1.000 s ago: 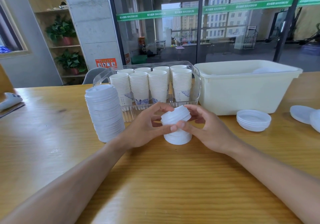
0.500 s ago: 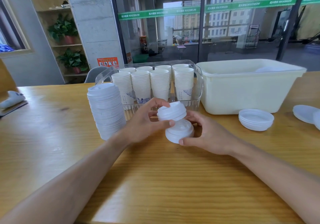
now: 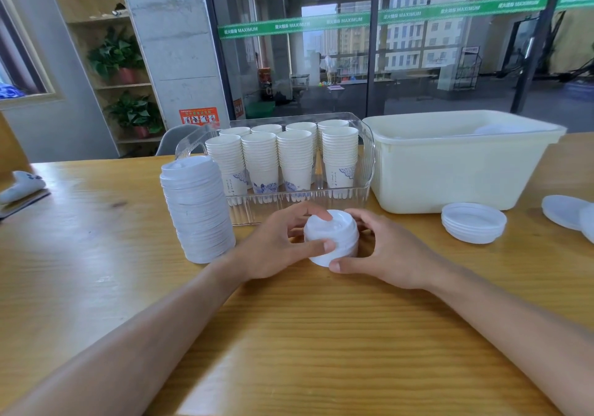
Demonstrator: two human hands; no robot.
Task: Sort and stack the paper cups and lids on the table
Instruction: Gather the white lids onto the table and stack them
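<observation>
Half-second ago two lid bundles apart; now merged into one short lid stack mid-table, left hand and right hand fingers curled round it — stacking advancing.

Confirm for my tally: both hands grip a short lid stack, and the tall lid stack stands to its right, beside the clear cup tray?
Not quite. The head view shows the tall lid stack to the left of the short lid stack gripped by the left hand and right hand, beside the clear cup tray.
</observation>
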